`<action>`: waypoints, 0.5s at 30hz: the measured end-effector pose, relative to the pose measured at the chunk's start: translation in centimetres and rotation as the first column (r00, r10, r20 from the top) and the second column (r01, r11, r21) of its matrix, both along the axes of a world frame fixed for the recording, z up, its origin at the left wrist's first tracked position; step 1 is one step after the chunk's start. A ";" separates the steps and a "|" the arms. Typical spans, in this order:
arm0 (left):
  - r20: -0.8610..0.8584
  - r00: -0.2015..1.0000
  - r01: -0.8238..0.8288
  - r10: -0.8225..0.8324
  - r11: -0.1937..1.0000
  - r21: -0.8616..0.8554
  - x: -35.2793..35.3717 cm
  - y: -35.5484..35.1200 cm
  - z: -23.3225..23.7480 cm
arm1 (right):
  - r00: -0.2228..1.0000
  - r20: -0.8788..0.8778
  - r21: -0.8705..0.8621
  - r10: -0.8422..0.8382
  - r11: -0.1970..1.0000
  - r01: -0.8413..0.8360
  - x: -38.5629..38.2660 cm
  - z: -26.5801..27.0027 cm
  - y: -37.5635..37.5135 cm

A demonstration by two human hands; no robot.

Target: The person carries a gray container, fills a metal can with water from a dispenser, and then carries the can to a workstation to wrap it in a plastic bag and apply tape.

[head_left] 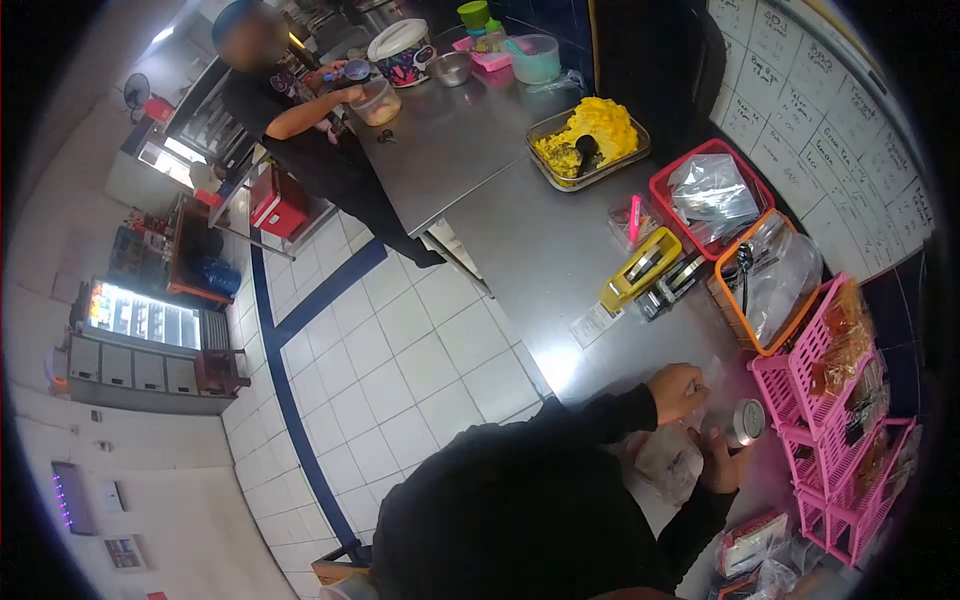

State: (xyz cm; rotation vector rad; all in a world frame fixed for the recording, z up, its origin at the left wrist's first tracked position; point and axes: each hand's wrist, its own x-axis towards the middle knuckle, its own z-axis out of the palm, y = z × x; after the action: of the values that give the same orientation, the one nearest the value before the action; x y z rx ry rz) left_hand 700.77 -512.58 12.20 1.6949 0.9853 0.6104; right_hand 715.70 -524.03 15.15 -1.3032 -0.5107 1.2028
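Note:
My left hand [680,392] is closed at the steel counter, its fingers curled together beside a bit of clear film; what they pinch is too small to tell. Below it in the view, my right hand [718,462] is wrapped round a clear container with a round silver lid [746,420]. A crumpled clear plastic bag [668,465] lies against the counter between my forearms, touching or very near my right hand.
A yellow tape dispenser [640,268], a red basket [662,185], an orange basket [718,300] and pink racks [815,440] with packets line the wall side. A tray of yellow food [600,135] stands farther along. Another person [300,120] holds a tub at the far counter.

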 end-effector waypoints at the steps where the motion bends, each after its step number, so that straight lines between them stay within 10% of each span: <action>1: 0.088 0.996 -0.004 0.013 0.994 -0.106 -0.3 0.1 -0.1 | 1.000 -0.002 0.000 -0.001 1.000 0.001 0.1 0.0 -0.1; 7: 0.555 0.831 0.303 -0.043 0.871 -0.386 -3.4 0.5 -0.1 | 0.913 -0.362 0.292 0.188 0.953 -0.081 -1.3 0.1 0.2; 11: 0.646 0.759 0.513 -0.078 0.683 -0.520 -4.9 -0.8 2.8 | 0.967 0.158 0.188 0.199 0.956 -0.227 -1.2 -0.6 1.2; 15: 0.628 0.747 0.520 -0.218 0.779 -0.350 -5.3 -1.0 3.9 | 0.755 0.602 0.103 0.259 0.913 -0.395 -1.7 0.9 2.4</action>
State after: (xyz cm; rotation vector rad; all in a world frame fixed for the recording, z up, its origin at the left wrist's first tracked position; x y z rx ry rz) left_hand 695.47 -513.56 16.09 1.0844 0.2973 0.4669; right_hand 714.02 -521.64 16.04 -1.4089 -1.3380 0.9672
